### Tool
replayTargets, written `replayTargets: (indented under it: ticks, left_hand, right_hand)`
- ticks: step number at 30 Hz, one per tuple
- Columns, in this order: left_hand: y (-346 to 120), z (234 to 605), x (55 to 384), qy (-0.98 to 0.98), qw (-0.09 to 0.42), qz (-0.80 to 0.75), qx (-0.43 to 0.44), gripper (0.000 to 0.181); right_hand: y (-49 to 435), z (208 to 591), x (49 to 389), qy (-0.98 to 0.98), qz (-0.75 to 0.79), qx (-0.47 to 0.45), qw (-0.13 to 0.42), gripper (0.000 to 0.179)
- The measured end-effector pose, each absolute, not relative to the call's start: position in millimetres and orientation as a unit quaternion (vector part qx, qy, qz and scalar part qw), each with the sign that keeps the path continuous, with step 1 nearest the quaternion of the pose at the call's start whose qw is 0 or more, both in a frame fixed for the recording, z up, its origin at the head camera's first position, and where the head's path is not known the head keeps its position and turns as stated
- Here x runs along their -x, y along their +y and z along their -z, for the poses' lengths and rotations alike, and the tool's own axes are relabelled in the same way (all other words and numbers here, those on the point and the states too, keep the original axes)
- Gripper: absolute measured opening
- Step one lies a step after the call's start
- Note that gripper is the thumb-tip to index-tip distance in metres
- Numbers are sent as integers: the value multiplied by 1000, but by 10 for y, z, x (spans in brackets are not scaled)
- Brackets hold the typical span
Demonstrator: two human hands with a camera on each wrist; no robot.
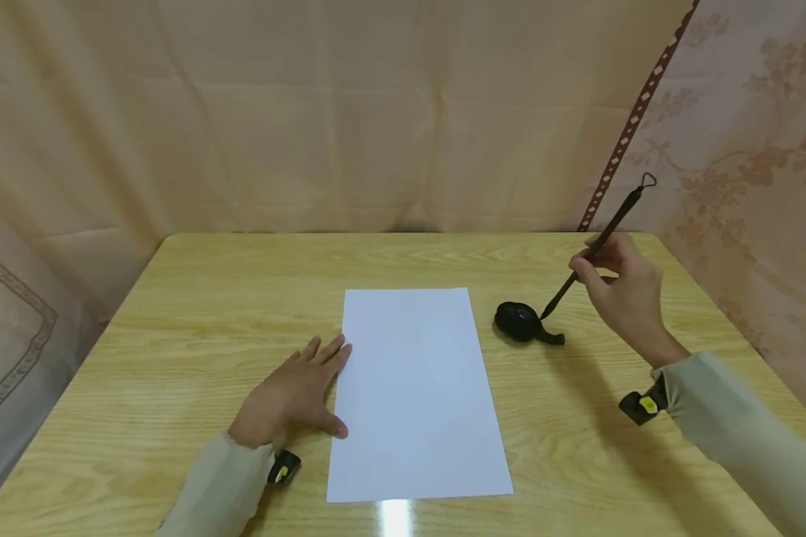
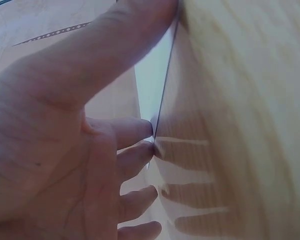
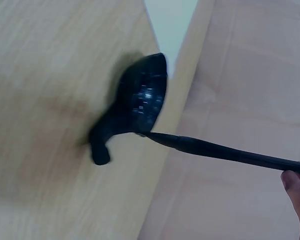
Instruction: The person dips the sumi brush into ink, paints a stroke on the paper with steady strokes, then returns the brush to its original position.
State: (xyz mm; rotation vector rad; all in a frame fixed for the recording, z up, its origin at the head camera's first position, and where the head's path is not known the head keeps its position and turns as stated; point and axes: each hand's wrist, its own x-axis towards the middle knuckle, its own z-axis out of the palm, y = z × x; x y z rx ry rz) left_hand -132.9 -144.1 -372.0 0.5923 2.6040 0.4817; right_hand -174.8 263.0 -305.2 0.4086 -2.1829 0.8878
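Observation:
In my right hand [image 1: 628, 294] I pinch a dark calligraphy brush [image 1: 619, 216] by its shaft, its hanging loop pointing up and away to the right. The brush slants down to a small black ink dish [image 1: 516, 322] with a curved, stem-like handle. In the right wrist view, the brush tip [image 3: 152, 135] is right at the rim of the dish [image 3: 145, 95], which has a glossy inside. My left hand [image 1: 295, 388] lies with fingers spread at the left edge of a blank white sheet of paper [image 1: 416, 395], its thumb and fingertips on that edge.
The wooden table [image 1: 195, 335] carries the paper in its middle and the dish to the right of it. A beige curtain [image 1: 309, 119] hangs behind the table's far edge, with a flowered cloth [image 1: 766, 171] at the right. Each wrist wears a small dark camera.

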Motion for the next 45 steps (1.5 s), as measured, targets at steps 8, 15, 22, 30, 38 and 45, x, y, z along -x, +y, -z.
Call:
replayTargets:
  ticks: [8, 15, 22, 30, 38, 45]
  left_hand:
    - [-1414, 3747, 1361, 941, 204, -167, -214, 116]
    - [-1370, 3752, 1381, 940, 210, -168, -210, 116]
    - [-1345, 3750, 1375, 940, 213, -171, -207, 116]
    - [-1318, 3731, 1383, 939, 215, -172, -206, 115]
    - [-1315, 3745, 1387, 939, 215, -169, -206, 116]
    - [-1314, 3742, 1386, 939, 215, -175, -205, 116]
  right_hand:
    - [2560, 2916, 1831, -857, -322, -172, 365, 19]
    - [2462, 2862, 1918, -843, -355, -184, 359, 20]
    - [2311, 2830, 1999, -841, -370, -195, 343, 22]
    - [2107, 2842, 2069, -830, -399, -225, 318, 22]
    - [1860, 2885, 2077, -824, -436, -231, 279, 22]
    - [1621, 2963, 2065, -809, -460, -262, 254, 22]
